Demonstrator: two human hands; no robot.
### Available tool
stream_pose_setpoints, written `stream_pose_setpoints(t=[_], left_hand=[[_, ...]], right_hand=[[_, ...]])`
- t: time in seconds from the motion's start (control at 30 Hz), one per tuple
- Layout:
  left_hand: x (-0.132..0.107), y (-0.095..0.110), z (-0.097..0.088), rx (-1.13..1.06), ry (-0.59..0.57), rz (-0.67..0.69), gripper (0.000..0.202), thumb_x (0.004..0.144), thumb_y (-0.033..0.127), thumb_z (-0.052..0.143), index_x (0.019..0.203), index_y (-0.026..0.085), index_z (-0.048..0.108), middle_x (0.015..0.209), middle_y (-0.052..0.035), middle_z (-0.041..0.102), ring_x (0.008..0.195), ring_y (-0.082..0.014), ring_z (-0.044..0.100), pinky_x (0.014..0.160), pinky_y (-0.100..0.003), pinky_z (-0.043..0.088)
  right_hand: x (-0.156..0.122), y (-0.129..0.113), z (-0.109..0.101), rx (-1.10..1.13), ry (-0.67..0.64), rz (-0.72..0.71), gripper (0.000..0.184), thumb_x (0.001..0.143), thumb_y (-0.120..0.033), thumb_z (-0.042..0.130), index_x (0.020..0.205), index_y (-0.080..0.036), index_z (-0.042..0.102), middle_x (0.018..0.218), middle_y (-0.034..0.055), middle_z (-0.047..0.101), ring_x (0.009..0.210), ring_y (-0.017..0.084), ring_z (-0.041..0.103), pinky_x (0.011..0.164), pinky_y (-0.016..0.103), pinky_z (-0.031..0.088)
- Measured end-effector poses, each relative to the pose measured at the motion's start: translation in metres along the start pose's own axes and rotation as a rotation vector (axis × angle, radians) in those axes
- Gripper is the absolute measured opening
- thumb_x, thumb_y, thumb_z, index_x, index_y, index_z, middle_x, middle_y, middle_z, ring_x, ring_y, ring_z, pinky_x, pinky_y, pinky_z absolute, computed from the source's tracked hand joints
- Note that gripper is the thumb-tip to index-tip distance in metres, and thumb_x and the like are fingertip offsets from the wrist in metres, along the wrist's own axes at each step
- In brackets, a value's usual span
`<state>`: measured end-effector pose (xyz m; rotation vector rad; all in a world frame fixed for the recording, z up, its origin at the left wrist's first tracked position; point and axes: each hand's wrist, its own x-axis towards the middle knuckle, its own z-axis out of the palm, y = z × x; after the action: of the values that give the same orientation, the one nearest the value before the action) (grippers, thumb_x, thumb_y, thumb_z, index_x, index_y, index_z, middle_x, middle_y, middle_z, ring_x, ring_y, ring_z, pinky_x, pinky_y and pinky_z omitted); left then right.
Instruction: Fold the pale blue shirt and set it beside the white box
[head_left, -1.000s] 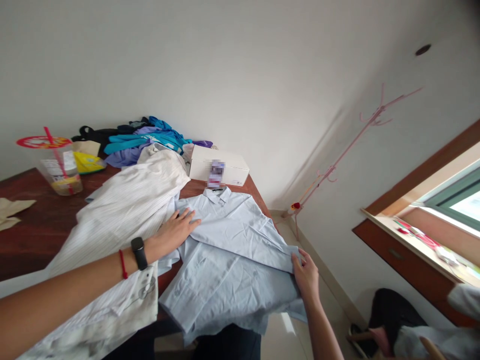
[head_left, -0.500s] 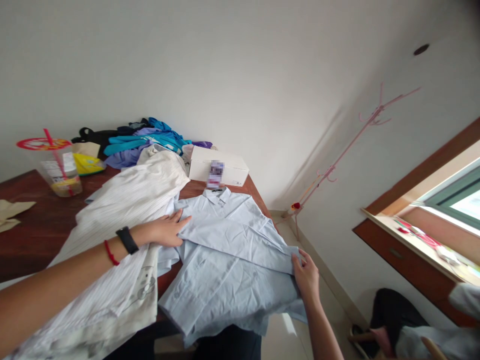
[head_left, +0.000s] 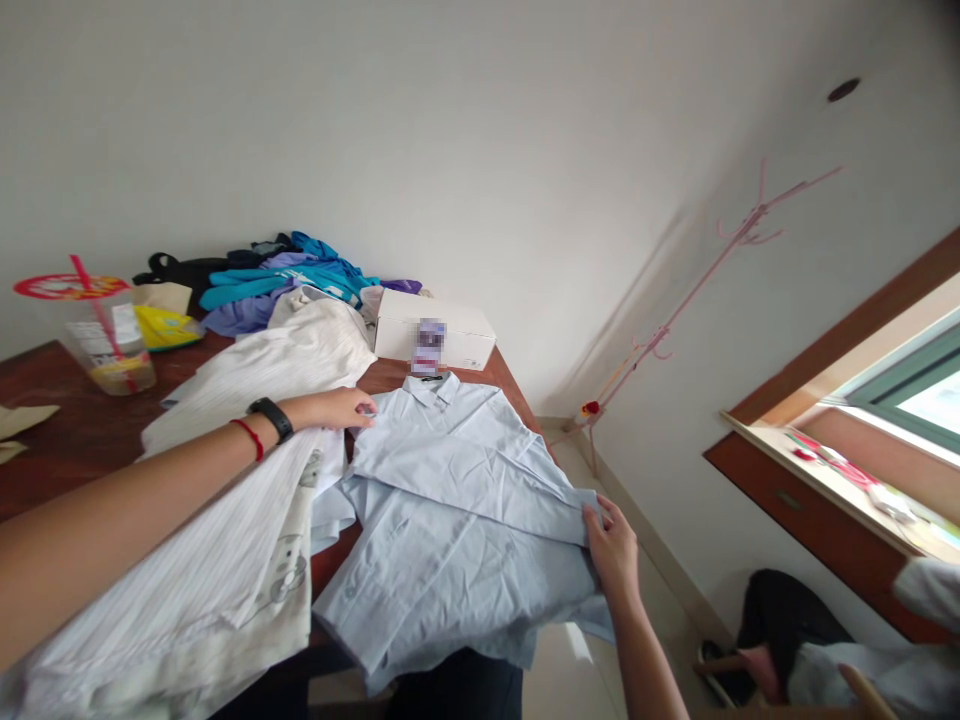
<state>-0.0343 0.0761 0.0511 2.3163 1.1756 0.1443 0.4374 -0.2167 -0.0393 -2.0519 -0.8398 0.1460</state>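
A light blue-grey collared shirt [head_left: 465, 470] lies front up on the table, one sleeve laid across its chest towards the right. My right hand [head_left: 613, 545] pinches that sleeve's cuff at the shirt's right edge. At the shoulder on the left, my left hand [head_left: 341, 408] has its fingers curled closed on the edge of the shirt. Beneath my left forearm is a pile of white striped clothing [head_left: 217, 500], beside the shirt. The shirt's lower hem hangs over the table's near edge.
Behind the shirt stands a white box [head_left: 465, 335]. Blue and purple clothes [head_left: 300, 280] are heaped against the wall. A plastic cup with a straw [head_left: 112, 350] and a yellow packet [head_left: 169, 328] stand left on the wooden table [head_left: 45, 480]. A pink coat rack [head_left: 697, 280] leans into view at right.
My left hand has moved up from the sleeve's fold to the shirt's shoulder, and its spread fingers have curled in. My right hand stays at the cuff.
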Motion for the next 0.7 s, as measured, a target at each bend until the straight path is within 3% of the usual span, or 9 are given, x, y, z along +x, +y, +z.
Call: stream_pose_setpoints(t=[0.07,0.17,0.23,0.37,0.53,0.7], left_hand=[[-0.001,0.000,-0.004,-0.010,-0.024,0.032,0.043,0.070,0.054,0.067,0.096,0.019,0.069,0.109,-0.0097,0.074,0.095,-0.0258,0.068,0.075,-0.026,0.052],[-0.001,0.001,-0.009,-0.033,-0.107,0.029,0.045,0.074,0.062,0.064,0.084,0.019,0.063,0.081,-0.0076,0.072,0.067,-0.0219,0.065,0.055,-0.026,0.048],[0.001,0.002,-0.011,-0.057,-0.157,0.022,0.048,0.078,0.067,0.059,0.085,0.020,0.058,0.069,-0.0051,0.067,0.055,-0.0196,0.061,0.045,-0.025,0.043],[0.007,-0.003,-0.015,-0.049,-0.168,0.028,0.049,0.083,0.069,0.054,0.090,0.021,0.053,0.059,-0.0012,0.059,0.050,-0.0189,0.060,0.044,-0.024,0.042],[0.010,-0.014,-0.015,0.083,-0.065,0.030,0.041,0.080,0.057,0.059,0.099,0.021,0.057,0.075,-0.0033,0.066,0.052,-0.0183,0.058,0.050,-0.027,0.042],[0.004,-0.009,-0.006,0.211,0.019,0.021,0.038,0.079,0.044,0.058,0.110,0.023,0.063,0.100,-0.0079,0.072,0.089,-0.0274,0.068,0.078,-0.032,0.048]], right_hand=[[0.000,0.000,0.000,-0.002,-0.001,0.001,0.068,0.079,-0.057,0.058,0.129,-0.013,0.070,0.089,0.0129,0.080,0.088,0.033,0.073,0.075,0.037,0.054],[0.001,0.001,0.001,-0.005,-0.008,0.013,0.070,0.078,-0.059,0.058,0.130,-0.013,0.069,0.090,0.0133,0.080,0.091,0.034,0.073,0.078,0.038,0.054],[0.001,0.001,0.001,-0.005,-0.010,0.019,0.071,0.078,-0.061,0.058,0.130,-0.013,0.068,0.091,0.0137,0.080,0.092,0.035,0.073,0.078,0.039,0.054],[0.001,0.003,0.002,0.007,-0.011,0.013,0.071,0.079,-0.061,0.058,0.130,-0.013,0.068,0.092,0.0145,0.080,0.092,0.034,0.073,0.077,0.038,0.054],[0.001,0.001,0.001,0.010,-0.015,0.026,0.071,0.077,-0.061,0.059,0.128,-0.013,0.069,0.089,0.0131,0.080,0.091,0.034,0.073,0.077,0.038,0.053],[0.000,0.000,0.000,-0.012,-0.015,0.020,0.069,0.078,-0.062,0.057,0.127,-0.014,0.069,0.089,0.0120,0.080,0.090,0.033,0.073,0.076,0.037,0.052]])
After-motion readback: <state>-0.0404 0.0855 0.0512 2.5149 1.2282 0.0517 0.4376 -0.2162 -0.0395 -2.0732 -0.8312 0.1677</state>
